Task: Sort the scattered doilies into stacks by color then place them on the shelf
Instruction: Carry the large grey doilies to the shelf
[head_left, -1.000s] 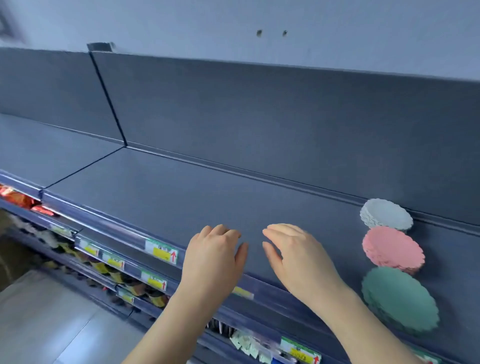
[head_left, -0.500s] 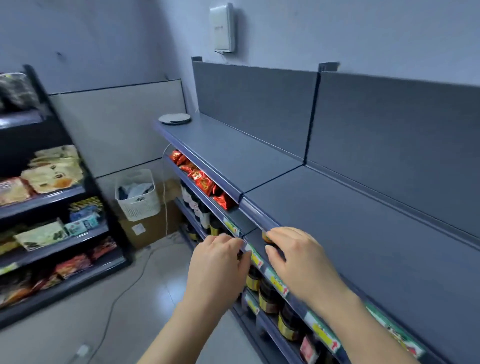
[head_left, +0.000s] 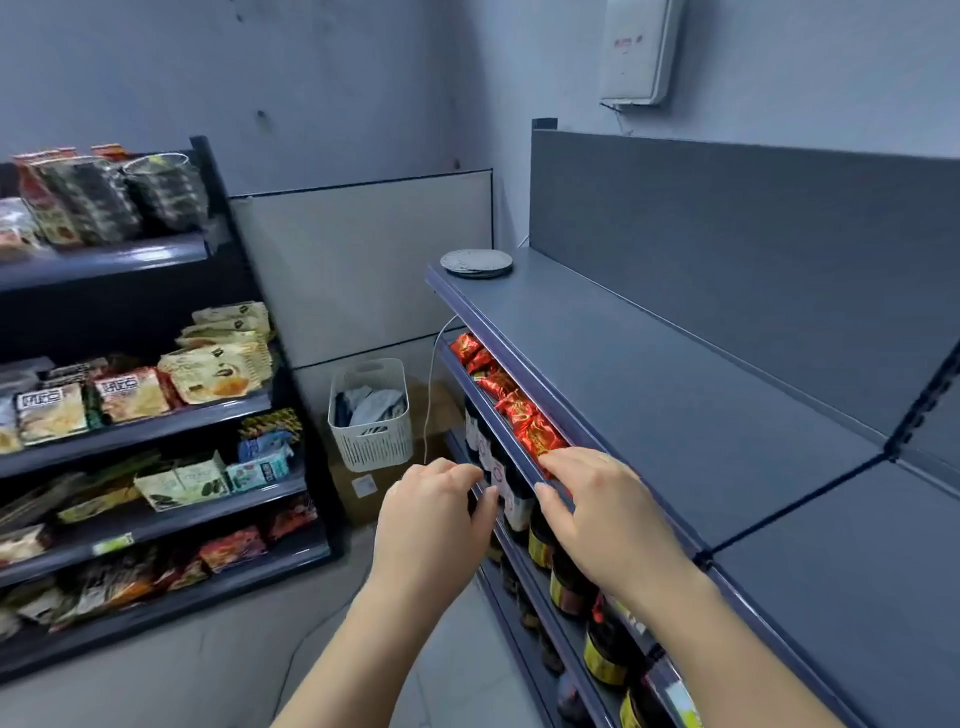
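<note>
While both hands hang in front of the grey top shelf (head_left: 675, 395), nothing is in either one: the left hand (head_left: 431, 519) is empty with its fingers curled loosely downward, just off the shelf's front lip, and the right hand (head_left: 602, 514) is empty too, fingers spread and bent over that lip. A stack of grey doilies (head_left: 476, 263) sits at the far end of the shelf, well apart from both hands. Red snack packets (head_left: 511, 408) line the tier just under the shelf, dark jars (head_left: 602, 660) lower still. A white basket (head_left: 370, 410) stands on the floor beyond the shelf's far end.
</note>
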